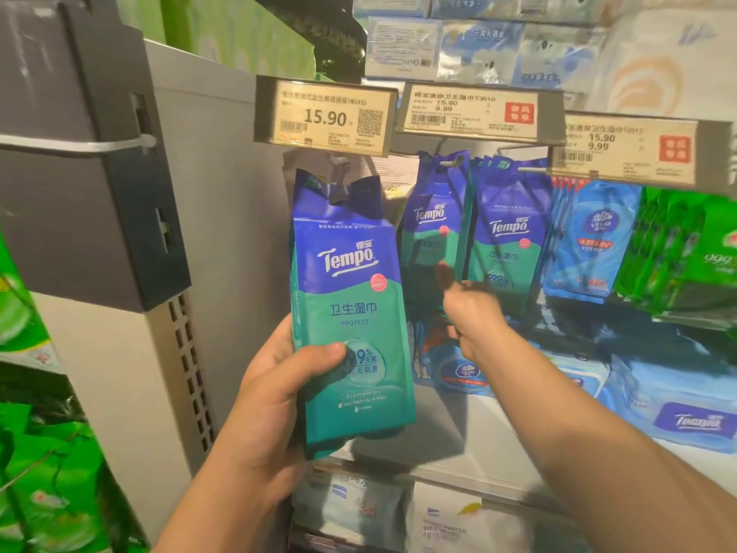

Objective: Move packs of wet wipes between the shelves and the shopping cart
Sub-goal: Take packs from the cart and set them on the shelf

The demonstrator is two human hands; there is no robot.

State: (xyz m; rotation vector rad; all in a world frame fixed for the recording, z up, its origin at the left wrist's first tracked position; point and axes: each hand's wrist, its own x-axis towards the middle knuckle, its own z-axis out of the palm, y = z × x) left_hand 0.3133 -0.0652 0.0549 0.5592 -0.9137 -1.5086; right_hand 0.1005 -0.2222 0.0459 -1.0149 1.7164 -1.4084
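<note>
My left hand (pixel 275 397) grips a blue-and-green Tempo wet wipes pack (pixel 351 297) by its lower part, thumb across the front, holding it upright below the 15.90 price tag (pixel 325 115). My right hand (pixel 470 313) reaches forward to the hanging Tempo packs (pixel 430 233) on a hook, its fingertips at the lower edge of the nearest one; it is blurred and I cannot tell whether it holds the pack. More Tempo packs (pixel 508 237) hang just to the right.
Blue Vinda packs (pixel 594 237) and green packs (pixel 678 249) hang farther right. Flat wipe packs (pixel 674 413) lie on the white shelf (pixel 450 429) below. A grey shelf upright (pixel 175 313) stands at left, with green goods (pixel 48 464) beyond it. Tissue packs fill the top shelf.
</note>
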